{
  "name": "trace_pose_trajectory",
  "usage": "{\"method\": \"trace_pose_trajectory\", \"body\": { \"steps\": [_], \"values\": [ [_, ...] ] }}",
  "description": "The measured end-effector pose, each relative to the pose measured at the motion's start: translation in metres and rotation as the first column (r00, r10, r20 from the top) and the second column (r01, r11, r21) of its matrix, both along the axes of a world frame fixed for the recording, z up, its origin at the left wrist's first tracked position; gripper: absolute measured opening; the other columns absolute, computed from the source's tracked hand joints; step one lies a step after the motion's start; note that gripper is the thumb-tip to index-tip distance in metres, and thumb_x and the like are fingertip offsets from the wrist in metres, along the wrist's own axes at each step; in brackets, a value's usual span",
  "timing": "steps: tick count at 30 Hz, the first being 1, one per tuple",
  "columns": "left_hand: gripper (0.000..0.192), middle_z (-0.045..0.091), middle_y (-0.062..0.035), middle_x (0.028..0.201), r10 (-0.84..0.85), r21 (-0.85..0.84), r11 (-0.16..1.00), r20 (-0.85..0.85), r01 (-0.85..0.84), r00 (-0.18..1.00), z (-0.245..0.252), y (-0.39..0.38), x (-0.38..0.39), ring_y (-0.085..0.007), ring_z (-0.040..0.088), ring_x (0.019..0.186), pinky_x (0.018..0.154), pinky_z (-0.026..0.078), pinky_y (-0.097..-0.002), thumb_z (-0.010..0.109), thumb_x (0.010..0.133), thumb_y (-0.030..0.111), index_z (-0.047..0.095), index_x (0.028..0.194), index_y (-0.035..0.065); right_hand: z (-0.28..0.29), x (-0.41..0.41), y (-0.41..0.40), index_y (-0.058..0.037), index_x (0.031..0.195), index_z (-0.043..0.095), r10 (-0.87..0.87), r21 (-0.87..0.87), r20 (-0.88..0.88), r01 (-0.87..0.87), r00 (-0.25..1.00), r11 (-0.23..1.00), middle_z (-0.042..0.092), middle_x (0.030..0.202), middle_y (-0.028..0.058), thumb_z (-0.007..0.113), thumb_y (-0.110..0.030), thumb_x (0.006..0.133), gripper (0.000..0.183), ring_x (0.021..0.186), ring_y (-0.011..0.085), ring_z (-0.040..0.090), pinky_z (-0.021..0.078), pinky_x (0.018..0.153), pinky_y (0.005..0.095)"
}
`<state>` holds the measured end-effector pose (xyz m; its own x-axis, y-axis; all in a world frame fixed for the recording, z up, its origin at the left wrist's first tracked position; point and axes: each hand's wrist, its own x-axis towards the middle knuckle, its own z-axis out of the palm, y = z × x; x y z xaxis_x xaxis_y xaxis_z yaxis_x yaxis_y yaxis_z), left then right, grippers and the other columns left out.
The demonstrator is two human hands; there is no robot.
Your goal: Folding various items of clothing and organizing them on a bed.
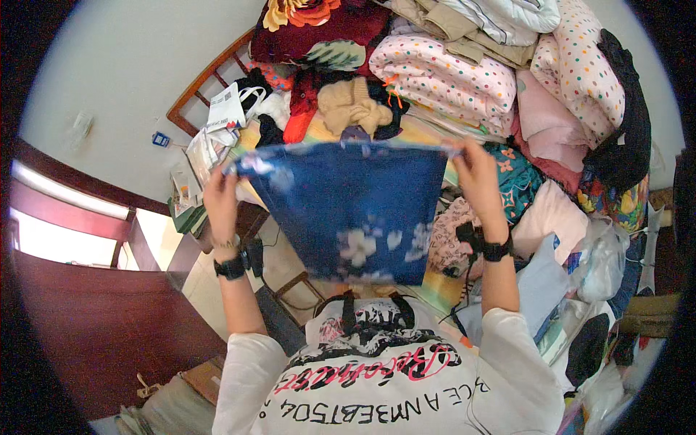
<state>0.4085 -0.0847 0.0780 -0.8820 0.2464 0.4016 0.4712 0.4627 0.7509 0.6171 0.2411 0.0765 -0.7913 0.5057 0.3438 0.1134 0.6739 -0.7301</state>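
A dark blue cloth with a white flower print [353,201] hangs spread out before me, its upper edge pulled nearly straight. My left hand [220,198] pinches its upper left corner. At the opposite corner my right hand [478,176] grips the same edge. The lower part hangs down close to my shirt front. Blur softens the cloth's print and corners. Behind its upper edge lies a beige knitted garment [353,106], with a red cloth [302,111] beside it. Each wrist carries a black strap with a small device.
Folded polka-dot quilts [446,81] and a dark red floral blanket [321,38] are piled at the back. A white paper bag [225,109] stands near the wooden bed rail [209,76]. Clothes and a clear plastic bag [601,261] crowd the right. A stool [299,296] is below left.
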Motion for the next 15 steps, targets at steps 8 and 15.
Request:
{"method": "trace_pose_trajectory", "body": {
  "steps": [8, 15],
  "values": [
    [0.018, 0.054, -0.0072, 0.092, -0.061, 0.421, 0.892, -0.245, 0.163, 0.968, 0.091, 0.002, 0.017, -0.0131, 0.05, 0.087, 0.078, 0.038, -0.0229, 0.042, 0.083, 0.005, 0.053, 0.096, 0.0, 0.062, 0.014, -0.001, -0.0038, 0.089, 0.044, 0.053, 0.107, -0.568, 0.011, 0.821, 0.994, 0.052, 0.103, 0.0173, 0.04, -0.001, 0.081, 0.009, 0.096, 0.0222, 0.049, 0.0362, 0.083, 0.03],
    [0.013, 0.055, -0.0105, 0.092, -0.162, 0.069, 0.98, -0.283, 0.189, 0.945, 0.064, -0.056, 0.054, -0.02, 0.051, 0.086, 0.077, 0.039, -0.0295, 0.046, 0.074, 0.002, 0.054, 0.084, -0.0007, 0.04, 0.07, -0.021, -0.0027, 0.082, 0.046, 0.053, 0.092, -0.309, -0.026, 0.95, 0.995, 0.056, 0.095, 0.0118, 0.046, 0.0, 0.072, 0.01, 0.09, 0.0213, 0.053, 0.0393, 0.078, 0.0312]
  ]
}}
